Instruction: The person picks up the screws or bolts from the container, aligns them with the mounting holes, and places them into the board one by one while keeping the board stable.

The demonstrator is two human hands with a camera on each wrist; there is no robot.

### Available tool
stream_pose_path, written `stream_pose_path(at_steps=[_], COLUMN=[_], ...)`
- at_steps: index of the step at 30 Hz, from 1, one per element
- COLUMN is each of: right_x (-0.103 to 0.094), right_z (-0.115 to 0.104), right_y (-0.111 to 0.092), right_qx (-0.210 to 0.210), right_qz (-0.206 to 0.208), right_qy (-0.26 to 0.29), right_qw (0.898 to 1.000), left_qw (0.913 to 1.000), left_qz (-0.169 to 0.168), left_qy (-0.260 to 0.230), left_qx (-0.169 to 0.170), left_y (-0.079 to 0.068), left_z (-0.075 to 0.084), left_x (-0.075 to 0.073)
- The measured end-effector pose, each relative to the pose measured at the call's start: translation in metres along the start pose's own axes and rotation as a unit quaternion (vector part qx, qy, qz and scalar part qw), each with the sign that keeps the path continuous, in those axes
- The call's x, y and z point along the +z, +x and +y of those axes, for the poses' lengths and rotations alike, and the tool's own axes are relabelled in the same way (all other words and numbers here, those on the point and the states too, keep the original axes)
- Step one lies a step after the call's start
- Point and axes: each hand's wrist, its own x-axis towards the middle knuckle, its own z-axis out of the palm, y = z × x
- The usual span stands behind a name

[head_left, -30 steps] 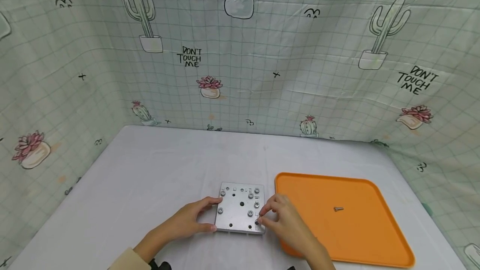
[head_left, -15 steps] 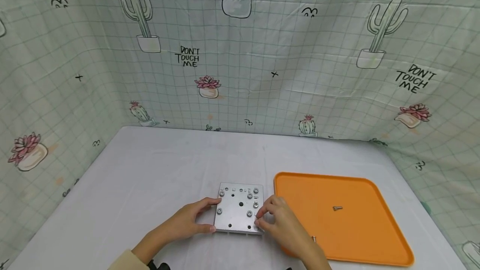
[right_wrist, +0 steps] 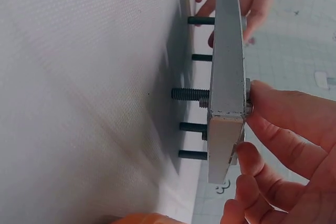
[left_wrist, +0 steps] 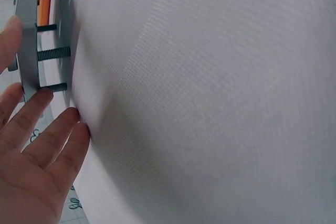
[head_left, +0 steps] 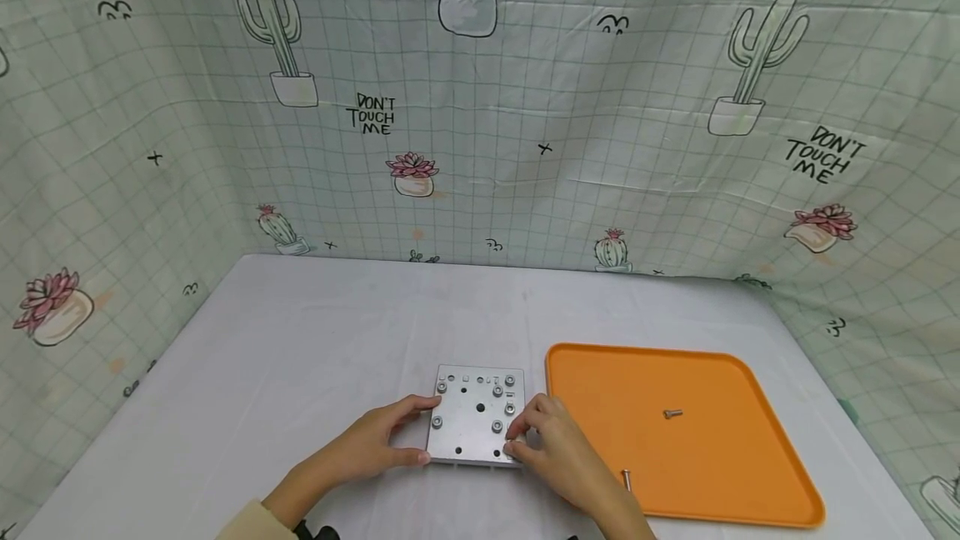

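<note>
A silver metal plate with holes and several socket-head screws stands over the white table. My left hand grips its left side, thumb at the near corner and index finger farther up the edge. In the left wrist view, other fingers of that hand spread below the plate's edge. My right hand is at the near right corner, with thumb and index finger pinching the head of a screw. Threaded shanks stick out beneath the plate, tips close to the cloth. The right fingers hide part of the corner in the head view.
An orange tray lies right of the plate, partly under my right forearm. Two loose screws are in it: one screw near the middle, another screw beside the forearm. A patterned cloth hangs behind and around the table.
My right fingers have turned and shifted slightly at the plate's corner. The loose screw by my forearm has come into view. My left hand keeps its hold; the head view drifts slightly.
</note>
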Motion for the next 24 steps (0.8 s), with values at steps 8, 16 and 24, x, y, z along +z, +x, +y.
stream_pose_path(at_steps=[8, 16, 24], right_x=[-0.007, -0.027, -0.048], right_z=[-0.001, 0.003, 0.01], right_y=[-0.001, -0.002, -0.003], right_qx=[0.014, 0.05, 0.079], right_qz=[-0.011, 0.0, 0.009], right_qy=[0.011, 0.051, 0.033], right_qw=[1.0, 0.997, 0.996], left_qw=[1.0, 1.0, 1.0], left_qz=[0.0, 0.003, 0.005], left_qy=[0.0, 0.003, 0.003], left_qx=[-0.008, -0.004, -0.003], left_y=[0.0, 0.001, 0.0], left_z=[0.001, 0.0, -0.001], left_x=[0.0, 0.0, 0.001])
